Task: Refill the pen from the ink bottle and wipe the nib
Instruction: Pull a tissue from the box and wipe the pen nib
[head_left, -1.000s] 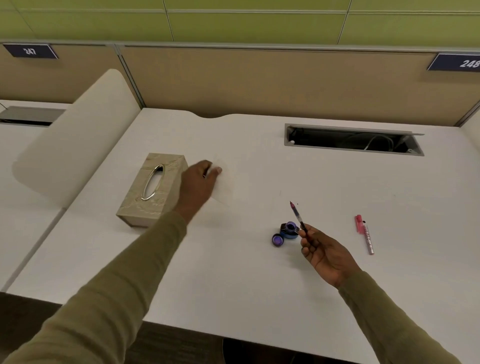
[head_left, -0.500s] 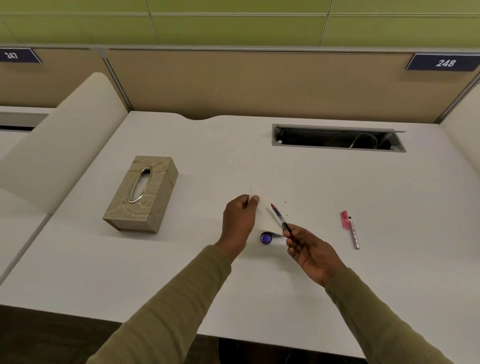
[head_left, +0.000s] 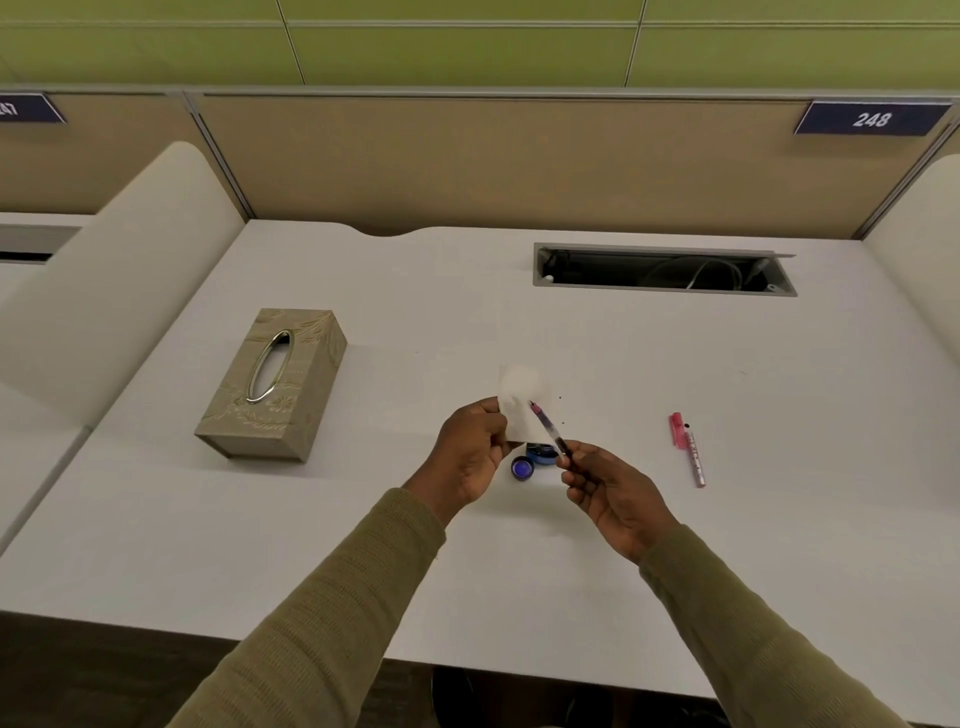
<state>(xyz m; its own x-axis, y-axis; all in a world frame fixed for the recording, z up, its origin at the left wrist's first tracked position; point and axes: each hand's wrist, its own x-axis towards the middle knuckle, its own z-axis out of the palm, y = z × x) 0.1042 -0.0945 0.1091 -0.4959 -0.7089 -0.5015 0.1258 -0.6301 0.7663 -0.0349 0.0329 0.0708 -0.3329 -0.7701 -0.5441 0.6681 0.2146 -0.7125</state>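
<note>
White tissue (head_left: 519, 400) and pen (head_left: 548, 431) meet above the worktop (head_left: 623, 597).
The left hand (head_left: 470, 449) pinches the tissue's near edge in its fingers; the right hand (head_left: 610, 491) grips the pen's near end, tip pointing far-left at the tissue, directly over the open ink bottle (head_left: 540, 453) and its cap (head_left: 522, 468). Tissue box (head_left: 272, 384) at left.
</note>
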